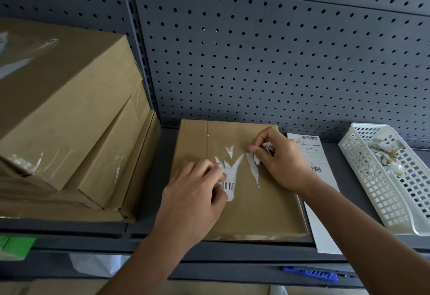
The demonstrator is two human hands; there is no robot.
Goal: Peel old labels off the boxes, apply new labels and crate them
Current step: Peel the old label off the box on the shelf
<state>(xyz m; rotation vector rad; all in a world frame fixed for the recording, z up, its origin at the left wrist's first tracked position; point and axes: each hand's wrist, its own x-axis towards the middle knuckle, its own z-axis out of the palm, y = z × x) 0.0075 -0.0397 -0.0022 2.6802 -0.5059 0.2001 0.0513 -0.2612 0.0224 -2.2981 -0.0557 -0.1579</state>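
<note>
Peeling what is left of the torn white paper label (229, 179) is fiddly. It clings in jagged tongues to the top of the flat brown cardboard box (256, 208), which lies on the grey metal shelf (162, 166) right in front of me. My left hand (193, 192) pinches the barcode piece at its left edge. My right hand (283, 166) pinches a narrow strip (254, 170) of the same label and has crumpled scraps tucked in its fingers. The hands are apart, each clamped on its own piece.

The main risk, I think, is more tearing. Pulling toward those points would leave slivers, or lift the box's brown skin so a new label sits badly. The scraps could drop before reaching the white plastic basket (381, 204) at the right. My right forearm could also shove or crease the white printed sheet (325, 234) just beside the box.
</note>
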